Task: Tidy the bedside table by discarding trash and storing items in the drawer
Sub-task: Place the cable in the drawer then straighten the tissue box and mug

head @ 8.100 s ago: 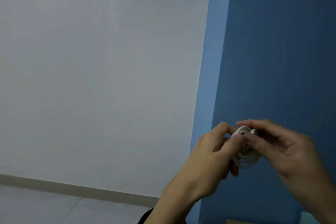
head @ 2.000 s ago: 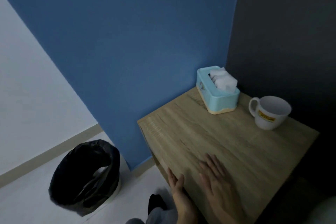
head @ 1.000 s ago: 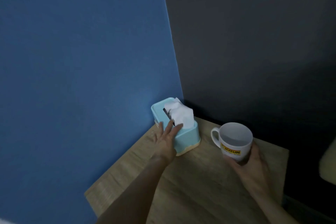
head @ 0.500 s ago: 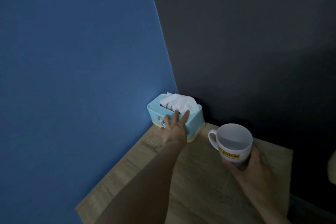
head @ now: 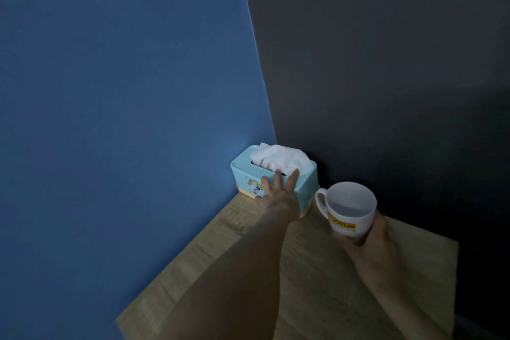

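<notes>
- A wooden desk is seen from above, set into a corner where a blue wall on the left meets a dark wall on the right.
- A light blue tissue box is placed at the far left corner of the desk, close against the blue wall.
- A white tissue is puffed up out of the slot in the top of the box.
- A small coloured picture is printed on the near side of the box; its detail cannot be made out.
- The left hand is laid against the near side of the box, its grip spread flat, with the fingertips reaching the top edge beside the tissue. Nothing is pinched by it.
- A white mug is held just right of the box, tilted a little, with its handle turned toward the box.
- A yellow label with dark letters is shown on the near side of the mug.
- The right hand is wrapped under the mug from the near right, its grip closed around the base.
- Whether the mug is touching the desk cannot be told.
- The mug looks empty inside.
</notes>
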Tool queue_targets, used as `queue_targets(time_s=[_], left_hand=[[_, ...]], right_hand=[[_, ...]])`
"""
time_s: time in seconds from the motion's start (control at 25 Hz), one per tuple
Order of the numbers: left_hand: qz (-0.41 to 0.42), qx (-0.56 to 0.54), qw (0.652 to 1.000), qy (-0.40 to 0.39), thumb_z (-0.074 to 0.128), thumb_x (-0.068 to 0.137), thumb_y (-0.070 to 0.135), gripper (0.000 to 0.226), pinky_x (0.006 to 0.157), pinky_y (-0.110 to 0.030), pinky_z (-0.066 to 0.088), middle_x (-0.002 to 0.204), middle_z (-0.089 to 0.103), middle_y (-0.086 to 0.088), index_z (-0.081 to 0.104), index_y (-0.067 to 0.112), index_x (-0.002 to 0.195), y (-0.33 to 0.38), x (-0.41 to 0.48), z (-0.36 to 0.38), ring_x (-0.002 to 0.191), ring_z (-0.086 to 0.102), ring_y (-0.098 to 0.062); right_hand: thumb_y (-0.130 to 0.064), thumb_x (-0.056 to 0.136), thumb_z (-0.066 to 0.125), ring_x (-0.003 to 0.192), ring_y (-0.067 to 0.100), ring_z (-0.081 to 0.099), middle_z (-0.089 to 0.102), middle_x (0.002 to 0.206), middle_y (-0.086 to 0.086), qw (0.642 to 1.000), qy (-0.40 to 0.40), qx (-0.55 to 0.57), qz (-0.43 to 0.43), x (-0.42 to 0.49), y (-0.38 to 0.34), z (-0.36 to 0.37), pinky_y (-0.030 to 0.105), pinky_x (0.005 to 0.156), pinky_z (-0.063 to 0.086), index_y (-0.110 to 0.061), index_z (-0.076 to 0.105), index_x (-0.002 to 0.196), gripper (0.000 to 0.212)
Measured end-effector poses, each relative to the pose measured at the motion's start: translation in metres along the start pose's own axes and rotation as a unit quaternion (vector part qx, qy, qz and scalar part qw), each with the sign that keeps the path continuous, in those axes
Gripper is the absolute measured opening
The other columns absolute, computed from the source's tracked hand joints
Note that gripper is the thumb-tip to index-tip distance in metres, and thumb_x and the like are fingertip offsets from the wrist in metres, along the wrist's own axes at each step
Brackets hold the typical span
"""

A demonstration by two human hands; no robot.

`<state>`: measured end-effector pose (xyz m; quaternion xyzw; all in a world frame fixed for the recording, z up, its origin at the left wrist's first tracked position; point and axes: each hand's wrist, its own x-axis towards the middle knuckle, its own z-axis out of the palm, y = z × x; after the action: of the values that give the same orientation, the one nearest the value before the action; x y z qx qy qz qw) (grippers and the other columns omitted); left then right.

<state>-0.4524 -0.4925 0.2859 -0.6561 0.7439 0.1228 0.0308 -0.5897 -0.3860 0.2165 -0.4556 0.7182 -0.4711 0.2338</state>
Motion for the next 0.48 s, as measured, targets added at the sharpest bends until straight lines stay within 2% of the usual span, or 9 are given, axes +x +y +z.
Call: queue_targets(time_s=[0.08, 0.24, 0.4, 0.48], left_hand=[[-0.001, -0.002, 1.000, -0.009, 0.054, 0.086, 0.008, 0.091, 0.108, -0.061, 0.024, 0.158, -0.008, 0.003, -0.005, 0.044, 0.145, 0.000, 0.000, 0.000, 0.144, -0.009, -0.034], [0.004, -0.015, 1.000, -0.020, 0.054, 0.087, 0.008, 0.091, 0.111, -0.062, 0.020, 0.158, -0.012, 0.003, -0.005, 0.044, 0.145, 0.001, 0.003, -0.002, 0.144, -0.013, -0.035], [0.009, -0.024, 0.999, -0.041, 0.049, 0.088, 0.012, 0.086, 0.112, -0.059, 0.019, 0.159, -0.014, 0.004, -0.008, 0.042, 0.146, 0.002, -0.001, -0.005, 0.144, -0.016, -0.035], [0.017, -0.044, 0.998, -0.052, 0.047, 0.089, 0.016, 0.086, 0.116, -0.055, 0.012, 0.159, -0.016, 0.002, -0.013, 0.037, 0.146, -0.002, -0.005, -0.009, 0.144, -0.019, -0.034]], right_hand=[[-0.024, 0.065, 0.081, 0.117, 0.032, 0.049, 0.050, 0.130, 0.018, 1.000, 0.006, -0.004, -0.011, 0.008, -0.003, 0.010, 0.038, 0.091, 0.042, -0.006, 0.033, 0.136, 0.088], [-0.039, 0.065, 0.078, 0.112, 0.036, 0.051, 0.055, 0.124, 0.021, 0.996, 0.031, -0.080, -0.032, 0.019, 0.000, 0.023, 0.046, 0.091, 0.044, -0.006, 0.034, 0.134, 0.088], [-0.037, 0.062, 0.081, 0.120, 0.035, 0.044, 0.051, 0.132, 0.020, 0.996, 0.021, -0.084, -0.022, 0.019, 0.003, 0.025, 0.044, 0.097, 0.040, -0.005, 0.031, 0.138, 0.096], [-0.036, 0.059, 0.083, 0.125, 0.035, 0.039, 0.046, 0.138, 0.020, 0.995, 0.001, -0.099, -0.020, 0.019, 0.005, 0.023, 0.043, 0.099, 0.037, -0.005, 0.024, 0.141, 0.105]])
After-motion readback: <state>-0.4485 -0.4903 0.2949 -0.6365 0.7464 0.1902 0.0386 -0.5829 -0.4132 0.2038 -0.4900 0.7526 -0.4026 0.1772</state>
